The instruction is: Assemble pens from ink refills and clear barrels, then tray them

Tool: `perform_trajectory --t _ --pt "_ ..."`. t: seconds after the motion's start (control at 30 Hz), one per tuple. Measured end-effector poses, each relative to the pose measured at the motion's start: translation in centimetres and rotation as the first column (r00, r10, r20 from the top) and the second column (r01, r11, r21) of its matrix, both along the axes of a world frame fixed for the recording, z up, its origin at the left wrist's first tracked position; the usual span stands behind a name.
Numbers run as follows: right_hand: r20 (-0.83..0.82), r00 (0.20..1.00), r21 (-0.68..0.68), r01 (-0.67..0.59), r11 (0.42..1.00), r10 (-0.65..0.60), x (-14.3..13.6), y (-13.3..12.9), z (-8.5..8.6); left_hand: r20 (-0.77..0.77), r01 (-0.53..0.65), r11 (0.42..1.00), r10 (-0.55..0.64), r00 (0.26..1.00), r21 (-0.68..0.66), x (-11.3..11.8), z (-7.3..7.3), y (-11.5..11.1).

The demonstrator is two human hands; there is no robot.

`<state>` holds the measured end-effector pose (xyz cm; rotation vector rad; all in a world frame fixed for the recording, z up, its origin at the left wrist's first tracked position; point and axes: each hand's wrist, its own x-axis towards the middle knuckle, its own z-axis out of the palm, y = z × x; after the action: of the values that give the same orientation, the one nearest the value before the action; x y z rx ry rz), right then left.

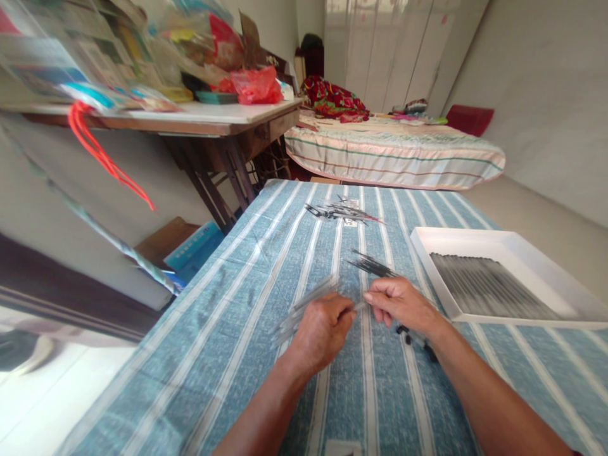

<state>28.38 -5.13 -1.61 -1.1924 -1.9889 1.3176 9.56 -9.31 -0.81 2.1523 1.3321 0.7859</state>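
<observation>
My left hand (pixel 327 326) is closed in a pinch at the middle of the striped cloth, facing my right hand (pixel 396 304), whose fingertips are also pinched. A thin, pale piece shows between the two sets of fingertips; it is blurred, and both hands seem to grip it. A bundle of clear thin tubes (pixel 304 307) lies beside and partly behind my left hand. Beyond my right hand rest thin dark rods (pixel 373 264), partly hidden by it. Small black parts (pixel 430 351) lie beneath my right forearm.
At the right, a white box (pixel 517 253) holds a row of dark-filled tubes (pixel 484 285). A loose pile of dark thin pieces (pixel 342 211) lies at the cloth's far end. A cluttered side table (pixel 199 120) stands at the left, a bed (pixel 394 152) behind.
</observation>
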Motion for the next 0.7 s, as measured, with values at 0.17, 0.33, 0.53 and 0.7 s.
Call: perform_trajectory --t 0.17,0.33,0.53,0.7 --pt "-0.022 1.0 -0.006 0.01 1.0 -0.01 -0.1 -0.1 0.0 0.026 -0.001 0.999 0.002 1.0 -0.042 0.0 -0.2 0.0" --pt "-0.065 0.991 0.02 0.12 0.993 -0.119 0.2 0.4 -0.1 0.105 -0.132 0.989 0.137 0.985 -0.061 -0.2 -0.1 0.1" --pt "0.063 0.916 0.064 0.393 0.917 -0.397 2.3 1.9 -0.6 0.271 -0.289 0.937 0.335 0.902 -0.198 -0.6 0.4 0.4" --pt "0.374 0.921 0.033 0.101 0.994 -0.106 4.5 1.9 -0.1 0.363 -0.307 0.898 0.412 0.836 -0.314 -0.4 0.4 0.5"
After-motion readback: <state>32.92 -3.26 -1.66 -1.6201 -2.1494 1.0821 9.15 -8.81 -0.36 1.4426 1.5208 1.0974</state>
